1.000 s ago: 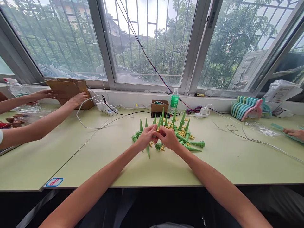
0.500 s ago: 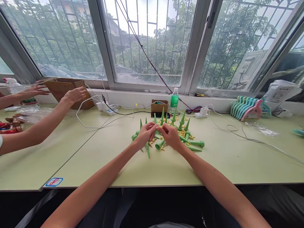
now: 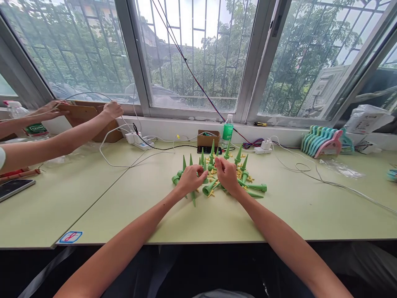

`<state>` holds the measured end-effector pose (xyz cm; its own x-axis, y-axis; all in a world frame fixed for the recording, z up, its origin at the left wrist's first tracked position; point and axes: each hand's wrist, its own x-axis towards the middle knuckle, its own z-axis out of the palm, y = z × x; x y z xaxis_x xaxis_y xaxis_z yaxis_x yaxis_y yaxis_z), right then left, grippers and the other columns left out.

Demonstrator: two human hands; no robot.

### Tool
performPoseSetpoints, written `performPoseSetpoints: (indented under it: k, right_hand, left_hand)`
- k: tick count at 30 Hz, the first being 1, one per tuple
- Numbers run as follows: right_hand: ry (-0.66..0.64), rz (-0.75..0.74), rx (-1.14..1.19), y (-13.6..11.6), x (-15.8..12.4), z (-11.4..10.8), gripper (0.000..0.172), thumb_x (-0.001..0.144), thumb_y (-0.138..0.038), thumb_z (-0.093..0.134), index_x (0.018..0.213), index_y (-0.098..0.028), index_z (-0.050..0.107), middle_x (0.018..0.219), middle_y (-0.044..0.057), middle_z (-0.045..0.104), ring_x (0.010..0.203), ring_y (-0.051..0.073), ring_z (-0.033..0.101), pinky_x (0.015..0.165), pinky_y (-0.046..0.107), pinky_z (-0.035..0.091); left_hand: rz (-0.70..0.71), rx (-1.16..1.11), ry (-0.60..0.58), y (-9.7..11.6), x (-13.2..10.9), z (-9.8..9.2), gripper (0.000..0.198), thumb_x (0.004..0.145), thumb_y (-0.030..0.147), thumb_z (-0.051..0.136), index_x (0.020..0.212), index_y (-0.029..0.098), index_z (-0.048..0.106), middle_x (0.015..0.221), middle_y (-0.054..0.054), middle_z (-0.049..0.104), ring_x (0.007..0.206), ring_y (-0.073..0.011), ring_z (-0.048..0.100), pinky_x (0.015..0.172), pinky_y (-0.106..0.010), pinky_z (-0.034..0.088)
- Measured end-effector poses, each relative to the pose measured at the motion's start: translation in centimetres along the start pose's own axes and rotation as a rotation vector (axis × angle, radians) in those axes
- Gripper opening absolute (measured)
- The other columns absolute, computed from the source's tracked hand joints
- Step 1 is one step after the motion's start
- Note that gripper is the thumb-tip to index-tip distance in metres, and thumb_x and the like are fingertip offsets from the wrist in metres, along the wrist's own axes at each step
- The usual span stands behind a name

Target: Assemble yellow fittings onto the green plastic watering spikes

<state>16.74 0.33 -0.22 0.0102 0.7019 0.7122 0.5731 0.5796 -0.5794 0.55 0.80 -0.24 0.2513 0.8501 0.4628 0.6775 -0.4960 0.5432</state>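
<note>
In the middle of the table, my left hand (image 3: pixel 190 181) is closed, its thumb and fingers at a green plastic spike (image 3: pixel 205 165) that points up. Close by on the right, my right hand (image 3: pixel 227 174) has its fingers curled into a pinch; whatever is in them is hidden. Several more green spikes (image 3: pixel 238 157) stand upright behind my hands, while others, such as a green spike with a ribbed cap (image 3: pixel 257 188), lie on their sides. Small yellow branched pieces (image 3: pixel 211 193) are scattered among them.
Behind the spikes are a small cardboard box (image 3: pixel 208 140), a dark phone and a green-labelled bottle (image 3: pixel 228 127). Cables and power strips (image 3: pixel 141 142) run along the wall. Hangers (image 3: pixel 324 141) stand right. At left, another person's hands hold a cable above a larger carton (image 3: pixel 107 134).
My hands have moved apart; a green spike now shows upright beside my left fingers. The co-worker's arms have shifted right, lifting a cable, and a phone now shows at the left edge.
</note>
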Motion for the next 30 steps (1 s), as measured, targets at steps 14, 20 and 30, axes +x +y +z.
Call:
performPoseSetpoints:
  k: [14,20,30]
  right_hand:
    - [-0.078,-0.006,-0.001,0.1,0.0,0.2,0.045,0.096,-0.047,0.032,0.062,-0.02,0.042,0.049,-0.004,0.037,0.044,0.01,0.033,0.05,0.025,0.025]
    - [-0.136,-0.012,-0.056,0.3,-0.2,0.4,0.039,0.094,-0.042,0.04,0.063,-0.02,0.043,0.051,-0.003,0.043,0.046,0.01,0.034,0.052,0.024,0.027]
    - [-0.248,-0.053,-0.123,1.0,-0.3,0.8,0.018,0.088,-0.027,0.051,0.073,-0.019,0.056,0.066,0.001,0.062,0.058,0.013,0.052,0.059,0.024,0.034]
  left_hand:
    - [-0.079,0.285,-0.118,0.4,-0.4,-0.3,0.04,0.081,0.038,0.048,0.046,0.018,0.045,0.046,-0.003,0.044,0.047,-0.0138,0.043,0.049,-0.027,0.021]
    - [-0.041,0.347,-0.137,0.1,-0.6,0.1,0.037,0.082,0.038,0.049,0.052,0.018,0.05,0.057,-0.006,0.054,0.057,-0.0186,0.052,0.054,-0.027,0.025]
    - [-0.033,0.387,-0.126,-0.1,-0.7,0.3,0.03,0.084,0.034,0.048,0.058,0.018,0.054,0.063,-0.007,0.058,0.062,-0.0199,0.054,0.055,-0.027,0.025]
